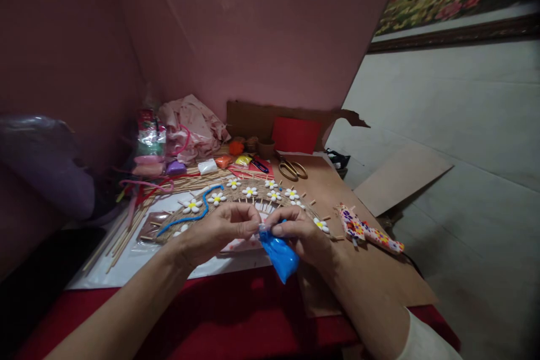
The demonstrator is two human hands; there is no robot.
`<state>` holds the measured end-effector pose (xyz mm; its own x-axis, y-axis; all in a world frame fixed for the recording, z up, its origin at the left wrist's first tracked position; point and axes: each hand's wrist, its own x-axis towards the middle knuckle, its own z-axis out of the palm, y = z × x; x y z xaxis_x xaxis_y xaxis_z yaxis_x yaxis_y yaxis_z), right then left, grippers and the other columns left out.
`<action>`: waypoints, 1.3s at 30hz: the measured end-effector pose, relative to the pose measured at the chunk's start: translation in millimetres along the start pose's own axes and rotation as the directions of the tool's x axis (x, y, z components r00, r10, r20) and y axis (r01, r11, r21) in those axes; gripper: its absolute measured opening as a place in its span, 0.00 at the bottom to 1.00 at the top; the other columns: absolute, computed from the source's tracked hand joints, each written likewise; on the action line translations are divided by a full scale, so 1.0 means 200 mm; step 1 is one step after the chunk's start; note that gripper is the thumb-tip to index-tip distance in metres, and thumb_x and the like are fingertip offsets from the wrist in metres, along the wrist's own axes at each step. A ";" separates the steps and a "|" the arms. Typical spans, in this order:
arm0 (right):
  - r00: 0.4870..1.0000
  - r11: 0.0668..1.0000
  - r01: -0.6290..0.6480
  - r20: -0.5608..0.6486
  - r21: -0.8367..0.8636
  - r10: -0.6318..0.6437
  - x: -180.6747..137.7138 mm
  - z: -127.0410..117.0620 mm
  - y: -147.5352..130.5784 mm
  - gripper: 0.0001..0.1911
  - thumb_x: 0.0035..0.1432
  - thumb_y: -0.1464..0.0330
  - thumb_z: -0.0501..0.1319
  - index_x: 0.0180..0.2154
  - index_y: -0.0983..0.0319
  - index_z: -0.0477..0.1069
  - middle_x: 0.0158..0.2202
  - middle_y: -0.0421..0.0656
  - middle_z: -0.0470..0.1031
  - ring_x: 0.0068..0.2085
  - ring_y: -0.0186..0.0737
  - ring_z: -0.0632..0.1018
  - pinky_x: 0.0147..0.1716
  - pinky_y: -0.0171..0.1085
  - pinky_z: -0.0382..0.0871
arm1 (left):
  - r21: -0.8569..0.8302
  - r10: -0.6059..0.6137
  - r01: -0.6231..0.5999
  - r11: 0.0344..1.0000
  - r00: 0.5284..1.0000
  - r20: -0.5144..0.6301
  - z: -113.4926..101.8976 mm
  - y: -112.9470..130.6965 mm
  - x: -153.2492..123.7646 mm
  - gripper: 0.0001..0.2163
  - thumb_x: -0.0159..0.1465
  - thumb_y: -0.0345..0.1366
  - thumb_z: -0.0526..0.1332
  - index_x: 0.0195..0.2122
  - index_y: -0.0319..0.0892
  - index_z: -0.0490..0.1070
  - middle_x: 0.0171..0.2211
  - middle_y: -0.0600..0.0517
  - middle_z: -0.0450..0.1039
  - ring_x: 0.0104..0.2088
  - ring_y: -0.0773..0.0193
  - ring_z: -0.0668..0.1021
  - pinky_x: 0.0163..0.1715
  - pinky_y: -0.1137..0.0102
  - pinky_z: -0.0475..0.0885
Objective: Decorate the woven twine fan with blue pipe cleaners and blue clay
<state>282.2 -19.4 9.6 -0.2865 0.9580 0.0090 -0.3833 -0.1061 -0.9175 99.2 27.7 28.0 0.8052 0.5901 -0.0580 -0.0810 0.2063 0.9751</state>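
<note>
A small plastic bag of blue clay (pixel 280 259) hangs between my two hands over the table's front. My left hand (pixel 230 225) pinches the top of the bag with thumb and forefinger. On its other side, my right hand (pixel 299 233) is closed on the bag's neck. Behind them lies a woven twine arch (pixel 236 197) with short sticks poking out of its edges. White daisies with yellow centres (pixel 193 206) dot the weave, and a wavy blue clay strip (pixel 198 215) runs along its left part. My hands hide some of the arch's middle.
Thin wooden sticks (pixel 122 236) lie at the left. Gold-handled scissors (pixel 291 169) rest on the brown cardboard (pixel 324 180). Orange clay (pixel 223 161), white clay (pixel 207 166) and a pink cloth (pixel 192 124) sit at the back. A flowered fabric piece (pixel 367 230) is at the right.
</note>
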 end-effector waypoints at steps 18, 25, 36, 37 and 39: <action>0.987 0.974 0.024 0.163 -0.224 0.014 0.01 -0.01 0.04 0.10 0.48 0.63 0.67 0.33 0.62 0.76 0.19 0.35 0.66 0.17 0.24 0.60 0.14 0.26 0.50 | 0.061 0.183 -0.175 0.983 0.964 -0.191 0.00 -0.05 0.05 0.13 0.53 0.42 0.65 0.23 0.39 0.65 0.20 0.56 0.59 0.22 0.71 0.61 0.22 0.75 0.56; 0.954 0.918 0.224 -0.121 -0.326 -0.276 0.02 0.02 0.04 0.08 0.48 0.67 0.67 0.33 0.60 0.74 0.27 0.37 0.70 0.23 0.28 0.66 0.20 0.28 0.61 | 0.088 0.290 -0.276 0.957 0.911 -0.294 -0.01 -0.03 0.06 0.09 0.57 0.40 0.63 0.29 0.40 0.67 0.25 0.55 0.63 0.26 0.71 0.65 0.27 0.76 0.62; 0.911 0.887 0.259 -0.209 -0.381 -0.356 0.01 0.05 0.02 0.13 0.49 0.64 0.66 0.36 0.61 0.68 0.25 0.35 0.66 0.18 0.26 0.65 0.16 0.29 0.59 | -0.037 0.137 -0.156 0.987 0.942 -0.306 0.05 -0.01 0.06 0.12 0.45 0.31 0.71 0.30 0.37 0.73 0.27 0.51 0.74 0.29 0.66 0.75 0.33 0.70 0.71; 0.913 0.883 0.241 -0.214 -0.402 -0.347 0.01 0.05 0.02 0.11 0.50 0.63 0.65 0.34 0.61 0.68 0.22 0.34 0.65 0.17 0.27 0.64 0.15 0.29 0.58 | -0.034 0.147 -0.165 0.986 0.939 -0.311 0.05 -0.01 0.06 0.11 0.45 0.31 0.71 0.30 0.37 0.73 0.27 0.51 0.75 0.29 0.67 0.75 0.33 0.71 0.71; 0.909 0.863 0.224 -0.223 -0.453 -0.353 0.01 0.04 0.02 0.11 0.52 0.61 0.64 0.30 0.62 0.67 0.18 0.33 0.62 0.16 0.27 0.63 0.15 0.29 0.56 | -0.031 0.140 -0.157 0.987 0.942 -0.304 0.05 0.00 0.06 0.10 0.46 0.32 0.71 0.30 0.37 0.74 0.27 0.51 0.75 0.28 0.67 0.75 0.32 0.71 0.71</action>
<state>272.3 -19.3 9.9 0.0704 0.9674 0.2433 0.0032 0.2437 -0.9698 115.0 28.1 28.6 0.5691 0.8221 0.0169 -0.2243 0.1354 0.9651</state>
